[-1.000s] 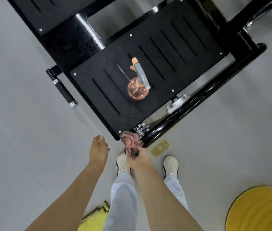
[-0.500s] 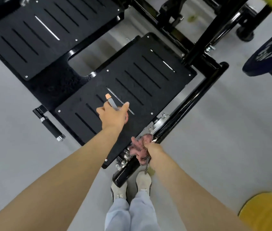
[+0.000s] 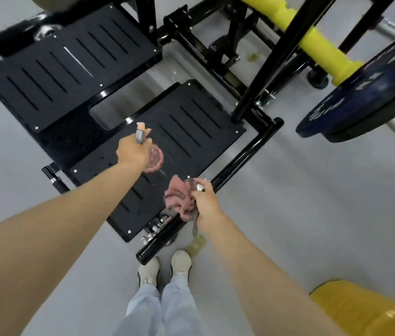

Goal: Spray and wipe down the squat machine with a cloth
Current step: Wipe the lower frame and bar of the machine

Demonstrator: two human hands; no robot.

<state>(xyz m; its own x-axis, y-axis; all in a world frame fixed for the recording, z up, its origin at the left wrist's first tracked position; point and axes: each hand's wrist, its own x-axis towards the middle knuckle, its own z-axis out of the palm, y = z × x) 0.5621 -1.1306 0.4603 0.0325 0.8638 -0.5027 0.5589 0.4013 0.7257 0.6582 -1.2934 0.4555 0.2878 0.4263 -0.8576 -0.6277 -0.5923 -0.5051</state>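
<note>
The squat machine's black slotted foot plate (image 3: 191, 132) lies on the grey floor ahead of me. My left hand (image 3: 132, 151) grips the neck of a clear pink spray bottle (image 3: 154, 159) with a grey trigger head, held just above the plate. My right hand (image 3: 203, 200) holds a crumpled pink cloth (image 3: 179, 198) with dark patterned edges over the plate's near right edge, beside the black frame tube (image 3: 240, 161).
A second slotted plate (image 3: 65, 66) sits at the far left. A yellow padded bar (image 3: 312, 37) and a blue weight plate (image 3: 366, 93) hang at the upper right. A yellow object (image 3: 371, 311) fills the bottom right corner. My shoes (image 3: 165, 265) stand by the frame's end.
My left hand reached out to the spray bottle standing on the plate, closed on it and lifted it. My right hand with the cloth moved forward over the plate's edge. I stepped closer.
</note>
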